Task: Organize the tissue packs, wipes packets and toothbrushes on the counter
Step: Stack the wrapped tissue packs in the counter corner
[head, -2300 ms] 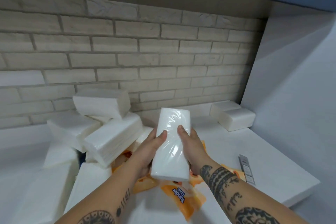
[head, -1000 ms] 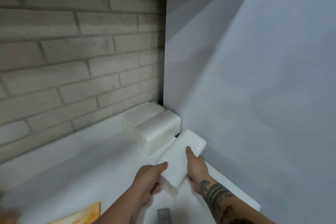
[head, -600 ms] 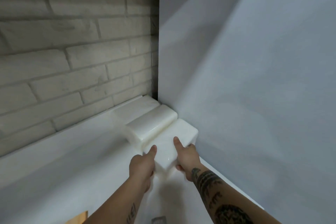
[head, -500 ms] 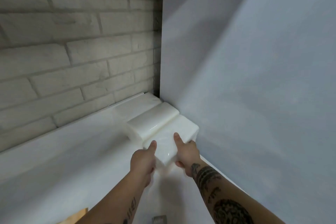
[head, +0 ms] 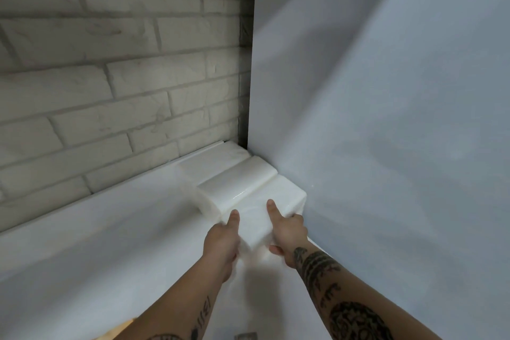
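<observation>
A big, smooth, pale grey side wall (head: 386, 119) is seen on the right. A pale, rough brick wall (head: 110, 63) is seen on the left, and the two are joined at a dark corner. A flat white counter (head: 96, 243) is spread out below them.

Three white, block-shaped tissue packs wrapped in clear, shiny plastic are lined up in that corner, side by side and touching. The back pack (head: 212, 165) is pushed up to the bricks. The middle pack (head: 237, 185) is set next to it. The front pack (head: 255, 225) is the one being put in place. Its far end is close to the grey wall, and its near end is held by both hands. Whether it is fully down on the counter cannot be told.

The left hand (head: 222, 240) is closed on the pack's near left side, with the thumb laid on top. The right hand (head: 289, 232) is closed on the right side, with the thumb on top and the fingers curled under the edge.

The pack is judged to be light and squashy, so it could be dented by a hard squeeze. The plastic wrap looks slippery. It is best held by its two long sides and slid snug against its neighbour.

A small orange corner (head: 124, 330) and a small grey thing (head: 245, 336) are cut off at the bottom edge. What they are cannot be told.
</observation>
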Tool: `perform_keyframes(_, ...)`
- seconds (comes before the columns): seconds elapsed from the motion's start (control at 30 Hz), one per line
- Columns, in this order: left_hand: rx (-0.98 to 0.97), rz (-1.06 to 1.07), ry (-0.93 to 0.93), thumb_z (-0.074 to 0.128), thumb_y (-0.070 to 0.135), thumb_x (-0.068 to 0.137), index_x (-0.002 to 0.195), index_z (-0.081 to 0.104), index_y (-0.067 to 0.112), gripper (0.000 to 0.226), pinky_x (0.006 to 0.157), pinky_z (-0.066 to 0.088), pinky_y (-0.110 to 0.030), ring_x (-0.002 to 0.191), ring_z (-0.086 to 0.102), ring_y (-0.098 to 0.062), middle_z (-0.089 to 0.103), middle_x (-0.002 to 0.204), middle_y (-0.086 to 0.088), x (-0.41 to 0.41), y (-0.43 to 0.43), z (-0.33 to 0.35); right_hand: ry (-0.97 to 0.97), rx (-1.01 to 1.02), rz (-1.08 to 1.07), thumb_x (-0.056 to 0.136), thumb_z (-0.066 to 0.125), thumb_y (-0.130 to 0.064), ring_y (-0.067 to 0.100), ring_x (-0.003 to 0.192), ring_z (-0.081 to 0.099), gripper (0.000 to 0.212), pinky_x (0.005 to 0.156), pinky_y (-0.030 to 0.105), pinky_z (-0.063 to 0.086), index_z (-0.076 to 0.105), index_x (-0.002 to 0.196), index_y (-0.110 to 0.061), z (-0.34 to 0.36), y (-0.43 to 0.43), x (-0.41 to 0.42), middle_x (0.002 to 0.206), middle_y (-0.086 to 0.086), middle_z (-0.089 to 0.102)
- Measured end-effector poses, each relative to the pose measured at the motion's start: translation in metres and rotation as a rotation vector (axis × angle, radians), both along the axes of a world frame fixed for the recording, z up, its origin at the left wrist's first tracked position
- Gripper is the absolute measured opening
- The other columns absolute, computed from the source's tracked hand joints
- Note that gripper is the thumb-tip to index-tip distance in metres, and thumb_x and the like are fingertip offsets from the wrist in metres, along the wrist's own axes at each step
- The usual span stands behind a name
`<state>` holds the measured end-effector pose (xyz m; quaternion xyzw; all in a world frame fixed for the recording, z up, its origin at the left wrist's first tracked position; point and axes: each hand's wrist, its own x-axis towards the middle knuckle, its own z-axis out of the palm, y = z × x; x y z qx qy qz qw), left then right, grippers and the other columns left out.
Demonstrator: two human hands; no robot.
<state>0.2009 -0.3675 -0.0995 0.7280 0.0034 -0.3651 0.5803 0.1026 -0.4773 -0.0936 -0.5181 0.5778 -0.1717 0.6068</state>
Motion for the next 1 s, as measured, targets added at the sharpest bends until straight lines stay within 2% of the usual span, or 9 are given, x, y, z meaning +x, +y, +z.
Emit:
perform_keyframes(0.17, 0.007, -0.01, 0.041, 0.053, 0.064, 0.097, 0.126, 0.061, 0.004, 0.068, 0.067, 0.049, -0.032, 0.068, 0.055, -0.023, 0.058, 0.081, -0.004, -0.004, 0.007, 0.012, -0.035, 0.04, 0.039, 0.076, 0.06, -0.085, 0.023, 0.111, 0.056, 0.099, 0.077, 0.036, 0.065, 0.038, 0.149, -0.021, 0.002, 0.0, -0.004, 0.144, 0.002, 0.041)
perform_keyframes(0.33, -0.021, -0.055, -0.009, 0.07, 0.053, 0.088, 0.126, 0.055, 0.011, 0.06, 0.074, 0.059, -0.037, 0.094, 0.067, -0.026, 0.067, 0.117, -0.01, -0.014, 0.018, 0.02, -0.064, -0.04, 0.068, 0.075, 0.066, -0.068, 0.024, 0.111, 0.058, 0.095, 0.09, 0.044, 0.062, 0.034, 0.149, -0.019, 0.003, 0.01, -0.006, 0.139, 0.004, 0.044)
perform_keyframes(0.43, -0.009, -0.073, -0.058, 0.067, 0.04, 0.091, 0.111, 0.048, 0.016, 0.037, 0.076, 0.061, -0.042, 0.087, 0.065, -0.029, 0.066, 0.113, -0.009, -0.025, 0.028, 0.031, -0.041, -0.102, 0.095, 0.066, 0.062, -0.075, 0.027, 0.107, 0.064, 0.097, 0.095, 0.048, 0.059, 0.041, 0.14, -0.016, 0.004, 0.017, -0.01, 0.129, 0.005, 0.055)
perform_keyframes(0.5, -0.028, -0.082, -0.064, 0.061, 0.034, 0.098, 0.128, 0.047, 0.027, 0.034, 0.083, 0.062, -0.044, 0.095, 0.065, -0.027, 0.061, 0.123, -0.002, -0.029, 0.037, 0.041, -0.026, -0.144, 0.109, 0.079, 0.063, -0.07, 0.031, 0.106, 0.066, 0.086, 0.093, 0.045, 0.058, 0.044, 0.139, -0.011, 0.016, 0.025, -0.014, 0.125, 0.007, 0.059)
perform_keyframes(0.6, -0.029, -0.114, -0.085, 0.059, 0.033, 0.1, 0.156, 0.038, 0.026, 0.06, 0.083, 0.06, -0.038, 0.11, 0.064, -0.023, 0.056, 0.137, 0.004, -0.028, 0.056, 0.054, 0.106, -0.28, 0.146, 0.093, 0.064, -0.05, 0.035, 0.126, 0.055, 0.077, 0.104, 0.044, 0.051, 0.038, 0.152, -0.009, 0.032, 0.035, -0.02, 0.147, 0.012, 0.043)
perform_keyframes(0.67, -0.025, -0.13, -0.128, 0.059, 0.03, 0.099, 0.148, 0.05, 0.026, 0.05, 0.081, 0.058, -0.036, 0.107, 0.067, -0.023, 0.062, 0.123, 0.006, -0.029, 0.073, 0.065, 0.16, -0.399, 0.174, 0.096, 0.063, -0.035, 0.037, 0.135, 0.047, 0.065, 0.11, 0.044, 0.047, 0.042, 0.152, -0.011, 0.042, 0.044, -0.021, 0.153, 0.014, 0.036)
perform_keyframes(0.8, -0.038, -0.123, -0.23, 0.059, 0.027, 0.099, 0.113, 0.07, 0.024, 0.017, 0.074, 0.052, -0.031, 0.099, 0.071, -0.022, 0.069, 0.11, 0.005, -0.023, 0.123, 0.089, 0.023, -0.513, 0.257, 0.092, 0.061, -0.023, 0.03, 0.113, 0.062, 0.024, 0.094, 0.041, 0.057, 0.066, 0.115, -0.026, 0.062, 0.081, -0.01, 0.125, 0.005, 0.062)
perform_keyframes(0.9, -0.028, -0.088, -0.328, 0.059, 0.022, 0.097, 0.099, 0.072, 0.024, 0.013, 0.065, 0.049, -0.024, 0.085, 0.069, -0.016, 0.072, 0.106, 0.005, -0.014, 0.174, 0.104, -0.057, -0.562, 0.405, 0.096, 0.058, -0.015, 0.011, 0.088, 0.065, 0.018, 0.069, 0.022, 0.05, 0.071, 0.106, -0.022, 0.081, 0.129, 0.001, 0.099, -0.009, 0.068)
perform_keyframes(1.0, 0.012, -0.043, -0.454, 0.061, 0.019, 0.093, 0.085, 0.073, 0.026, 0.016, 0.069, 0.048, -0.023, 0.089, 0.07, -0.019, 0.073, 0.096, 0.006, -0.004, 0.234, 0.119, -0.125, -0.631, 0.55, 0.094, 0.064, -0.015, 0.013, 0.087, 0.067, 0.013, 0.065, 0.019, 0.046, 0.073, 0.098, -0.024, 0.094, 0.184, 0.011, 0.095, -0.009, 0.072)
